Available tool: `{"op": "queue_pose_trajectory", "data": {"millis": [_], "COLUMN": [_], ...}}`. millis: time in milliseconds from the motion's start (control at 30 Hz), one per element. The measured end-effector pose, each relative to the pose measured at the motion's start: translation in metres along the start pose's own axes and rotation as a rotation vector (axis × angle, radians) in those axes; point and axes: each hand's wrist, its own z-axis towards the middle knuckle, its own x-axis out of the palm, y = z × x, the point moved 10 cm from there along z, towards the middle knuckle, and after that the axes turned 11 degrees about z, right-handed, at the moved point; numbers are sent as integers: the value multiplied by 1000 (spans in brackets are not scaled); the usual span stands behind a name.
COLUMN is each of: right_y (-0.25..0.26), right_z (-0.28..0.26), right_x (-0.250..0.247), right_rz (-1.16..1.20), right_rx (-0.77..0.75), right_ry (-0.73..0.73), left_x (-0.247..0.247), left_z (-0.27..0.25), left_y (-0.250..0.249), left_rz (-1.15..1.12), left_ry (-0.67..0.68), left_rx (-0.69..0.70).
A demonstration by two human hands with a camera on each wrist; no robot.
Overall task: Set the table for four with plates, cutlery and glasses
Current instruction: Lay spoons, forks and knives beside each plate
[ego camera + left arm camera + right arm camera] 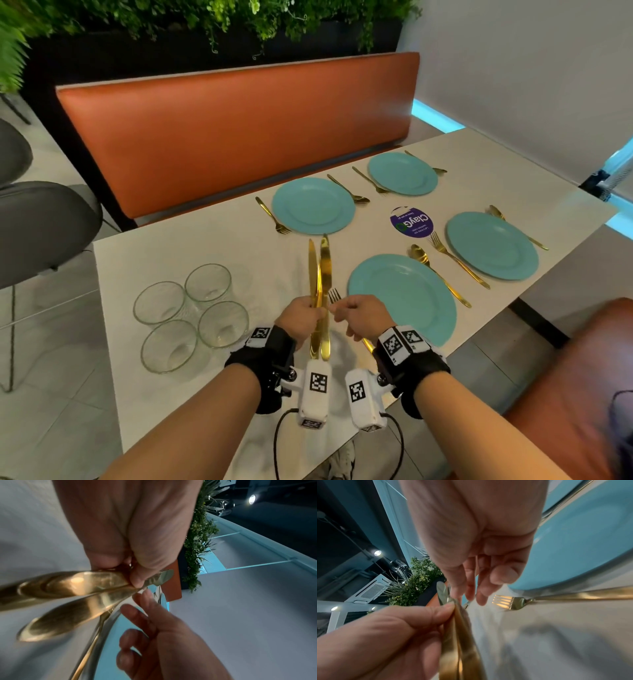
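Left hand (301,317) grips slim, glossy, seemingly gold-metal knives (319,270).

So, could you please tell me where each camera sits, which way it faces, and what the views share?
Head: above, looking down on the table; both forearms show.
Left wrist: along the left hand gripping gold knives.
Right wrist: along the right hand toward the fork beside a blue plate.
Shared: all three show both hands and the knives.
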Motion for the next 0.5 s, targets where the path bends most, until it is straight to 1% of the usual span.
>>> {"op": "queue_pose_trajectory", "data": {"millis": [67,133,300,400,500], "right_y": [1,-2,-18,-24,-27], "right_z": [-1,-2,-9,-11,-12], "right_x": [4,4,4,4,3], "right_rz": [27,71,175,166,141], "right_rx": [-6,9,106,148,139], "right_ry": [-8,-39,-106,-118,-123], "left_x": [4,4,6,11,14], "left_z": [-4,-6,-7,-7,-8], "left_y": [0,1,14,22,26], "left_rz": [3,11,109,119,104], "left_ry": [25,22,19,28,31], "left_rx": [18,25,-12,-25,-36]}}
